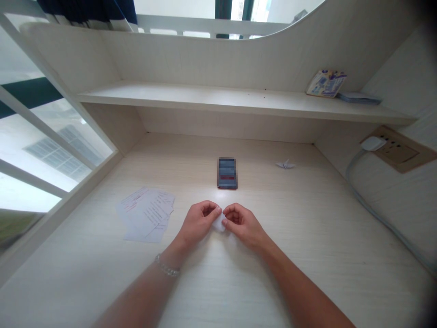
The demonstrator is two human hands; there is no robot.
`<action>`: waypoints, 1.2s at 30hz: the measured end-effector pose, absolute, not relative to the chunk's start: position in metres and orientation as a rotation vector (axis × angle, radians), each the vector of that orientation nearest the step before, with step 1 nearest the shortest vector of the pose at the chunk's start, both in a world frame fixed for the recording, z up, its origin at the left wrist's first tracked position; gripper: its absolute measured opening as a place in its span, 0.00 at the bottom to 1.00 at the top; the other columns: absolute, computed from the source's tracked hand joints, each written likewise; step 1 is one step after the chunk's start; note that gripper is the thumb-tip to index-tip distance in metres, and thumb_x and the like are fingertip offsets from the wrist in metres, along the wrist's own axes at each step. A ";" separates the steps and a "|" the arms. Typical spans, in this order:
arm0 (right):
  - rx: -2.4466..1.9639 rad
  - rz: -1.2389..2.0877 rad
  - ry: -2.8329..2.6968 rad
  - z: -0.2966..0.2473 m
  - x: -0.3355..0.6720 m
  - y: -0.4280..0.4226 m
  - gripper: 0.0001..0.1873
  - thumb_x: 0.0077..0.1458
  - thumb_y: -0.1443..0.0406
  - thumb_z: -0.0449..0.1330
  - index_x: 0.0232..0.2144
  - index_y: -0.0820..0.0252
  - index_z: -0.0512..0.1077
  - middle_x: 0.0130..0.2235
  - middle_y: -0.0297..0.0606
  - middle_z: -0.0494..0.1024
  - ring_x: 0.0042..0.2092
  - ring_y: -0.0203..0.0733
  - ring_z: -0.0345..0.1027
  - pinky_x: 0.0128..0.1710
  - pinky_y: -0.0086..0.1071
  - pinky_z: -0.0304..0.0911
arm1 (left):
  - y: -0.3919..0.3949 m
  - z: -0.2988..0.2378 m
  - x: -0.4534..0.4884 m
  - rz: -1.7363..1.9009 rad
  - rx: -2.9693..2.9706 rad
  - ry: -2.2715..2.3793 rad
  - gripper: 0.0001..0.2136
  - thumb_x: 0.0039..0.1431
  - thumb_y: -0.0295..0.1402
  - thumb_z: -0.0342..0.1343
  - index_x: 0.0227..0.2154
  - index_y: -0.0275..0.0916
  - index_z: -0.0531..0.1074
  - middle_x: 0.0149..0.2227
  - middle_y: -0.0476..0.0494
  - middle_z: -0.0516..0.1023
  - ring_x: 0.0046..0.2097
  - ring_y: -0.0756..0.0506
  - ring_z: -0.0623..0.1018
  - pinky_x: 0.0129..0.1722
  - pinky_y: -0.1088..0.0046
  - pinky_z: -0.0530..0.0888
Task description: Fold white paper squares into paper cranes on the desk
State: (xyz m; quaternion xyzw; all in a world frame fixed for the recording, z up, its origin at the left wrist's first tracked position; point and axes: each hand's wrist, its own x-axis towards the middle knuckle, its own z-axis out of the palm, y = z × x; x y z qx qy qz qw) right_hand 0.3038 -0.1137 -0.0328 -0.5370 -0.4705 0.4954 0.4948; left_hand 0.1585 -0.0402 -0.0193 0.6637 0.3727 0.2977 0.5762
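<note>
Between my two hands is a small folded piece of white paper, low over the desk. My left hand pinches its left side with thumb and fingers, and a beaded bracelet circles that wrist. From the other side, my right hand has thumb and curled fingers closed on the paper's right edge. Fingers cover part of the paper, so its full shape is hidden. Just beyond the hands lies a phone with a blurred screen. Farther right on the desk rests a folded paper crane.
Sheets of paper with writing lie fanned at the left. A shelf spans the back, bearing a colourful packet at its right. A white plug sits in the wall socket, its cable running down the right side.
</note>
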 end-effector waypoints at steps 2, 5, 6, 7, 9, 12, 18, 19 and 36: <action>-1.300 1.181 -1.141 -0.031 0.302 -0.114 0.11 0.47 0.65 0.60 0.35 0.60 0.65 0.28 0.32 0.70 0.28 0.34 0.64 0.28 0.28 0.60 | -0.040 -0.020 0.159 0.691 1.525 0.870 0.10 0.51 0.37 0.56 0.27 0.34 0.74 0.26 0.45 0.74 0.29 0.49 0.72 0.29 0.75 0.67; -1.297 1.176 -1.130 -0.028 0.300 -0.114 0.11 0.45 0.65 0.61 0.33 0.59 0.64 0.27 0.31 0.69 0.27 0.33 0.63 0.27 0.27 0.59 | -0.040 -0.020 0.159 0.686 1.465 0.859 0.10 0.50 0.37 0.57 0.27 0.34 0.74 0.26 0.45 0.75 0.29 0.49 0.72 0.29 0.75 0.67; -1.298 1.183 -1.127 -0.028 0.300 -0.114 0.12 0.44 0.65 0.61 0.32 0.59 0.64 0.27 0.30 0.69 0.27 0.33 0.62 0.26 0.27 0.59 | -0.040 -0.021 0.159 0.687 1.449 0.856 0.10 0.49 0.37 0.58 0.27 0.33 0.74 0.27 0.45 0.75 0.29 0.49 0.72 0.29 0.75 0.67; -1.300 1.189 -1.124 -0.027 0.300 -0.114 0.12 0.44 0.66 0.62 0.32 0.59 0.63 0.27 0.30 0.68 0.26 0.32 0.62 0.26 0.27 0.59 | -0.040 -0.021 0.160 0.690 1.437 0.853 0.10 0.49 0.37 0.58 0.27 0.33 0.74 0.27 0.44 0.75 0.29 0.49 0.72 0.30 0.75 0.67; -1.306 1.192 -1.122 -0.026 0.299 -0.114 0.12 0.43 0.66 0.62 0.30 0.59 0.63 0.26 0.29 0.68 0.26 0.32 0.61 0.25 0.26 0.58 | -0.041 -0.021 0.161 0.694 1.407 0.846 0.10 0.49 0.36 0.59 0.27 0.33 0.74 0.27 0.44 0.75 0.30 0.49 0.72 0.30 0.75 0.68; -1.302 1.131 -1.084 -0.026 0.300 -0.114 0.11 0.43 0.67 0.62 0.29 0.59 0.63 0.26 0.28 0.67 0.26 0.31 0.61 0.25 0.26 0.57 | -0.042 -0.024 0.161 0.716 1.296 0.836 0.10 0.48 0.36 0.60 0.30 0.33 0.74 0.28 0.43 0.76 0.30 0.49 0.73 0.29 0.76 0.68; -1.239 1.058 -0.954 -0.030 0.301 -0.112 0.14 0.46 0.63 0.63 0.32 0.58 0.61 0.26 0.30 0.70 0.28 0.34 0.66 0.28 0.27 0.60 | -0.047 -0.028 0.162 0.684 1.131 0.748 0.11 0.46 0.34 0.62 0.32 0.33 0.73 0.30 0.43 0.76 0.32 0.49 0.74 0.33 0.74 0.69; -1.245 1.078 -0.950 -0.030 0.300 -0.112 0.15 0.46 0.62 0.63 0.32 0.58 0.61 0.26 0.31 0.72 0.29 0.36 0.67 0.29 0.29 0.61 | -0.047 -0.027 0.162 0.678 1.140 0.737 0.11 0.47 0.35 0.61 0.30 0.33 0.73 0.29 0.43 0.76 0.32 0.49 0.74 0.34 0.73 0.69; -1.352 1.171 -0.903 -0.031 0.313 -0.108 0.12 0.43 0.59 0.64 0.25 0.62 0.70 0.22 0.35 0.74 0.26 0.38 0.69 0.28 0.31 0.65 | -0.045 -0.024 0.160 0.623 1.365 0.813 0.11 0.47 0.36 0.59 0.31 0.34 0.73 0.29 0.43 0.77 0.31 0.47 0.75 0.30 0.73 0.70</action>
